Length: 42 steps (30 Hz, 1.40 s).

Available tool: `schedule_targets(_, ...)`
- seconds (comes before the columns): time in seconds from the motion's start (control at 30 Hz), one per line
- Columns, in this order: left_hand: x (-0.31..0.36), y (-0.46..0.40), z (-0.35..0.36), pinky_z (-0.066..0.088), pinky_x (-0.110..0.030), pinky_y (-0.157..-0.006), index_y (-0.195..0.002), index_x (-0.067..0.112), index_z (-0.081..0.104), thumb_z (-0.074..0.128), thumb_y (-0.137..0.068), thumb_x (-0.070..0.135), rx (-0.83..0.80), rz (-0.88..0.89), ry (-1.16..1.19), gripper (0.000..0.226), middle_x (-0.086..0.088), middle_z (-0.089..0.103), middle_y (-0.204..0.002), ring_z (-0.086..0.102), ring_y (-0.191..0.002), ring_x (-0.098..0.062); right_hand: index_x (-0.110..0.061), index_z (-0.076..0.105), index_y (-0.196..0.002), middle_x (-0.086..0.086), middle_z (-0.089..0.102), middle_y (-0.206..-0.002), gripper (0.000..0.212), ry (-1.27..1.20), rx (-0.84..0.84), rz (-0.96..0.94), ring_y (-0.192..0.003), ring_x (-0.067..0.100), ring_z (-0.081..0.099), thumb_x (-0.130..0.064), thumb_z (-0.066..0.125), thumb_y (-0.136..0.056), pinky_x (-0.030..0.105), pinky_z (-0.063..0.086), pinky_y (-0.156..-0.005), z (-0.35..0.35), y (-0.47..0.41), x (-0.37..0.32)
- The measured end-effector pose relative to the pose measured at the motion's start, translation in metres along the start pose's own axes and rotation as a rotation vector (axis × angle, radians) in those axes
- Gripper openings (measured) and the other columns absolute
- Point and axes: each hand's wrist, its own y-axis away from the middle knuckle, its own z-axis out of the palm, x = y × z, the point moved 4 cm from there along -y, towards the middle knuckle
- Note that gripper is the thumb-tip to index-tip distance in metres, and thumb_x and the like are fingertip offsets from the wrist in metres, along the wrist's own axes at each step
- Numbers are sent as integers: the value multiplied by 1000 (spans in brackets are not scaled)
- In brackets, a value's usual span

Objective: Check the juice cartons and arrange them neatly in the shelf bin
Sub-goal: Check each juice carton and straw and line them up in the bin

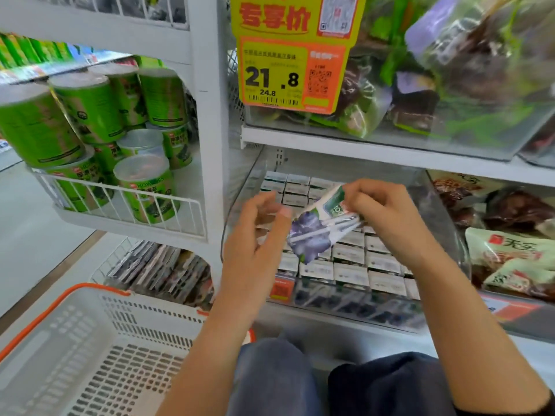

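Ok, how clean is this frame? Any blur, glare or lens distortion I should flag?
Head view: the carton and both hands, left hand and right hand, are motion-smeared; the price tag reads sharply; the bags at top right are streaked; the clear bin front shows soft reflections; shelf uprights bow from the wide lens. Lighting is even, with no hard shadows.
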Motion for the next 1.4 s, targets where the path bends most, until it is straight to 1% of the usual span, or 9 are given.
schedule_targets(0.07,4,-8,24,46,-6,-65,-111,32,61,56,-93,34,-179,-155,101,19,29,67,-90,63,-81,10,-21,62,-57,-10,57,-54,26,-79,39,37,-49,1,50,-11,52,-79,11,42,-47,-10,6,5)
schedule_targets(0.17,8,-17,55,58,-34,-71,-86,30,74,59,-91,31,-328,-284,98,16,11,72,-80,68,-82,-13,-18,56,-53,-10,50,-45,40,-152,182,133,-41,2,45,-6,51,-90,12,39,-42,-28,11,23)
schedule_targets(0.37,1,-11,102,59,-25,-67,-93,25,73,63,-87,40,-479,-324,61,19,4,72,-68,69,-69,-5,-13,64,-65,-5,59,-50,28,-174,320,268,-45,6,55,-11,55,-91,16,44,-42,-55,24,47)
schedule_targets(0.47,-9,-3,109,57,-41,-81,-98,21,72,67,-86,35,-426,-287,157,19,-5,70,-64,67,-62,-11,-18,69,-69,-5,65,-57,25,-253,308,274,-51,6,61,-18,58,-91,17,47,-44,-59,34,56)
schedule_targets(0.63,-11,3,107,56,-28,-75,-95,28,74,68,-82,37,-360,-270,254,17,-4,72,-67,69,-62,-14,-17,73,-88,4,74,-86,39,-402,214,289,-76,15,70,-51,60,-75,21,53,-62,-58,45,59)
schedule_targets(0.87,-12,3,103,55,-21,-67,-99,30,74,67,-74,43,-303,-328,305,29,-6,75,-83,70,-67,-15,-9,63,-118,12,71,-105,36,-490,148,344,-91,20,70,-18,64,-83,23,55,-74,-49,47,60)
schedule_targets(1.0,-16,3,102,53,-34,-86,-110,33,69,65,-76,45,-264,-298,278,37,1,75,-97,72,-88,-16,-6,62,-118,18,67,-112,46,-593,136,332,-95,22,68,-17,66,-74,28,56,-80,-51,47,61)
schedule_targets(1.23,-8,3,98,50,-9,-66,-105,28,68,75,-65,35,-270,-215,265,41,9,75,-96,70,-88,-5,-1,57,-123,21,64,-117,47,-770,73,341,-99,24,65,-9,61,-77,37,54,-91,-48,47,65)
schedule_targets(1.4,-3,5,91,56,-21,-67,-92,37,70,85,-66,27,-106,-54,147,32,14,74,-92,68,-85,-5,-10,61,-122,10,67,-118,46,-620,85,285,-110,18,63,-18,66,-77,32,50,-96,-51,49,61)
